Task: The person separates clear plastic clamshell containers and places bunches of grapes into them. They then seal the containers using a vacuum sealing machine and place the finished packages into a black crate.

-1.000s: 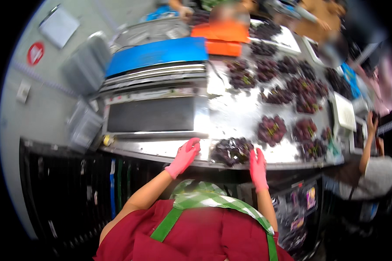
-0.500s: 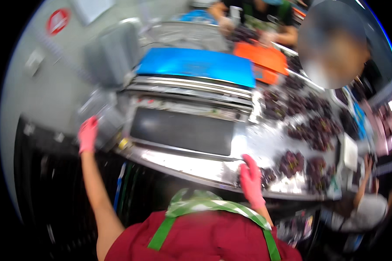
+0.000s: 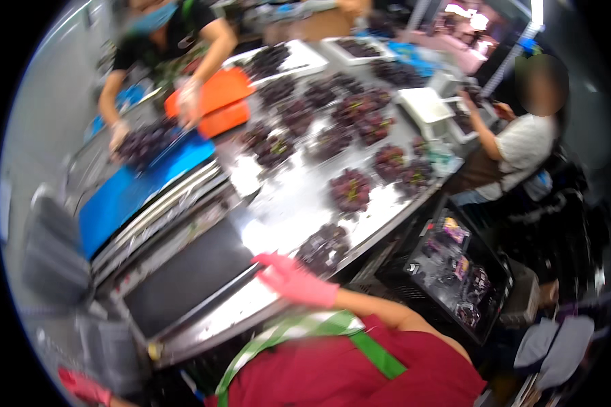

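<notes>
My right hand [image 3: 296, 279], in a pink glove, reaches over the front of the metal table [image 3: 282, 203]. Its fingers are stretched out and slightly apart, with nothing visible in them. They are beside the dark plate of a wrapping machine [image 3: 190, 278]. Just beyond that hand lies a bunch of dark grapes [image 3: 324, 249], glossy as if in clear wrap. Low at the left edge, my left hand [image 3: 85, 386], also pink-gloved, is beside a stack of clear plastic trays [image 3: 112, 346]. Blur hides whether its fingers hold anything.
Several loose grape bunches [image 3: 349, 190] cover the table's right part. A black crate [image 3: 455, 271] with packed grapes stands at right. Across the table, a co-worker's hands handle grapes [image 3: 146, 144] above a blue cover [image 3: 146, 193], near an orange board [image 3: 214, 95]. Another person [image 3: 526, 149] works at right.
The view has swung to the right, bringing the black crate into sight. My left hand now sits low at the picture's edge. Across the table, the co-worker's grapes are now above the blue cover.
</notes>
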Tool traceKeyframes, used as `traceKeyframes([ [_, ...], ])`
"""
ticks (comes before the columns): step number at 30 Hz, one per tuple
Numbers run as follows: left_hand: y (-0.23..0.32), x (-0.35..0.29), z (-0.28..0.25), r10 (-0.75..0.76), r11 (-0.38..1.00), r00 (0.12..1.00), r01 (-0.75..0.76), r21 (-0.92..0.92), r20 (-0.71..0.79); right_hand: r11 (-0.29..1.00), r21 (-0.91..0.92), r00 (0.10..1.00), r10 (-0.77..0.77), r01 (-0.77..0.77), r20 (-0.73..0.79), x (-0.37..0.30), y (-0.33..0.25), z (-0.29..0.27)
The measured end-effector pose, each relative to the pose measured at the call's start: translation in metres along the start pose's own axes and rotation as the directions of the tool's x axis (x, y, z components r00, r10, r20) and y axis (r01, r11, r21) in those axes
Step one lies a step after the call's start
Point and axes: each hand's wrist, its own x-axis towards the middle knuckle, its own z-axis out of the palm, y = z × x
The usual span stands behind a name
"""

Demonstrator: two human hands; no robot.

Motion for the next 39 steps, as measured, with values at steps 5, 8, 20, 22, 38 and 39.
traceKeyframes([
  [5,0.164,-0.045,-0.056,-0.230,0.458,0.968,0.198,-0.867,0.100,0.971,0.195,0.978,0.165,-0.139,-0.126,-0.014,0.016,-0.009],
  [8,0.253,-0.095,-0.064,0.399,0.838,0.914,-0.331,-0.434,0.073,0.984,0.064,0.977,0.173,-0.166,-0.126,-0.022,0.024,-0.015],
  [20,0.315,-0.196,-0.050,0.649,0.715,0.585,-0.251,-0.653,0.487,0.921,0.268,0.927,0.335,-0.284,-0.168,-0.049,0.032,-0.033],
  [22,0.319,-0.189,-0.056,0.632,0.708,0.631,-0.234,-0.666,0.450,0.928,0.239,0.919,0.336,-0.286,-0.207,-0.051,0.037,-0.038],
  [38,0.463,-0.343,-0.023,0.380,0.405,-0.414,0.878,0.254,0.827,0.838,0.207,0.826,0.538,-0.505,-0.167,-0.037,0.169,-0.104],
  [39,0.465,-0.346,-0.017,0.416,0.396,-0.411,0.885,0.246,0.811,0.776,0.334,0.790,0.599,-0.534,-0.130,-0.032,0.176,-0.104],
])
